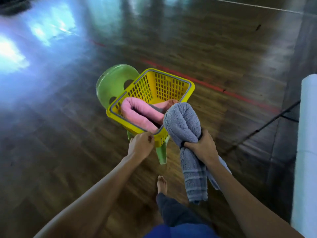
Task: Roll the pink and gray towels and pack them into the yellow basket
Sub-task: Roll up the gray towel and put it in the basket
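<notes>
Both arms extended, left grip (141,146) pinching, right grip (202,146) clenched.

Here's the yellow plastic mesh basket (163,86) sitting on the green plastic chair (113,81), which stands on the wooden floor (68,134). The rolled pink terry towel (137,109) lies inside, against the near-left wall. The left hand (140,146) grips the near rim, and the right hand (202,146) holds the folded gray terry towel (181,122) at the basket's near-right corner.

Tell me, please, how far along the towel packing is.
Done: the rolled pink terry towel lies inside the yellow perforated plastic basket. In hand: the right hand grips the folded gray terry towel; the left hand holds the basket's rim. Left: putting it inside.
</notes>
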Demonstrator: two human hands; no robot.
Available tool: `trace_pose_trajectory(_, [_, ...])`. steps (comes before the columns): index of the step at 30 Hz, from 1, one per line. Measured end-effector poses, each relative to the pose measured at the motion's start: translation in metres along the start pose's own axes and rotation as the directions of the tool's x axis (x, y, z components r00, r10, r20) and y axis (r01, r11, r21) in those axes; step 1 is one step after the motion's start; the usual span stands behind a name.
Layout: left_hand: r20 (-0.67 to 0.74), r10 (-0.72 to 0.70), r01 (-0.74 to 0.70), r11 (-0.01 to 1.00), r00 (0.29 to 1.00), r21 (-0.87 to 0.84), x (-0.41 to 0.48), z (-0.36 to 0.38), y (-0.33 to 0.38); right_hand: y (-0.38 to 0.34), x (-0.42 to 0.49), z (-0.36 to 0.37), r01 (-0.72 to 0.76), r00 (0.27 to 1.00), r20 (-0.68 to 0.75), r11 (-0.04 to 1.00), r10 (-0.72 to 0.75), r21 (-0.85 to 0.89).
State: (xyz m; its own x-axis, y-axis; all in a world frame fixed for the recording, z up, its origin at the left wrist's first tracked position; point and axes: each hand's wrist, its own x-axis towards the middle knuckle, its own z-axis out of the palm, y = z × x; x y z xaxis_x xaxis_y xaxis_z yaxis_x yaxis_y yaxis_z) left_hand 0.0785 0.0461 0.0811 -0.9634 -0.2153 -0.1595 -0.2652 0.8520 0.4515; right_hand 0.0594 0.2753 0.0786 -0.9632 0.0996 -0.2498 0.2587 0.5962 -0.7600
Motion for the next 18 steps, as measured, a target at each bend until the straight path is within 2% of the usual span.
trace_pose_trajectory(9, [0.089, 0.052, -0.052, 0.999, 0.995, 0.002, 0.176, -0.043, -0.026, -0.088, 0.137, 0.053, -0.112, 0.991, -0.071, 0.994, 0.112, 0.012])
trace_pose_trajectory(18, [0.262, 0.166, -0.172, 0.985, 0.951, 0.001, 0.334, -0.031, -0.057, -0.132, 0.243, 0.105, -0.232, 0.964, -0.140, 0.972, 0.227, -0.024])
